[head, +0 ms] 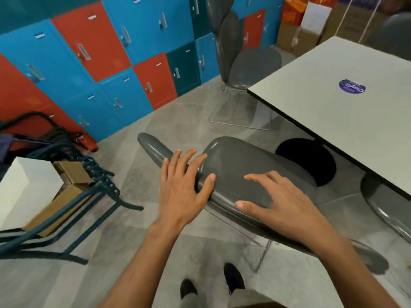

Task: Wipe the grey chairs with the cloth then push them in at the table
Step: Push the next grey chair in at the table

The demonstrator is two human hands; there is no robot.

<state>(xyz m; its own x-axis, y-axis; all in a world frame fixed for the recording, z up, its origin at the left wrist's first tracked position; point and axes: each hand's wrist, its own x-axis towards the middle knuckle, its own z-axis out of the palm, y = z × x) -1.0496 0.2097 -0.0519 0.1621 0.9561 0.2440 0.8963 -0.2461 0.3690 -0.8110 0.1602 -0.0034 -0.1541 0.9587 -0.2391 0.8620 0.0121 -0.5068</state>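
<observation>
Near edge: two dark shoes [233, 277] on the grey tiled floor [178, 121]. Both hands are on the top edge of a grey chair [244, 165], which stands just left of the table [333, 103] with its seat pointing at the black round table base [311, 161]. Chair shell is smooth, glossy moulded plastic with rounded edges, on a thin wire frame. Left hand [184, 190]: fingers spread wide, lying flat over the backrest edge, thumb on the seat side. Right hand [278, 203]: fingers spread and slightly bent, resting on the backrest, gripping nothing. No cloth in either hand. Table is pale, flat, dark-edged, with a round purple sticker [352, 86] on it. A second grey chair edge [387, 205] sits under the table at right. Left: stacked dark metal-frame chairs [66, 196], cardboard boxes [71, 174]. Far: stack of grey chairs [244, 61] on a wire frame, blue, red and teal lockers [100, 52], cartons [311, 25] at far right.
</observation>
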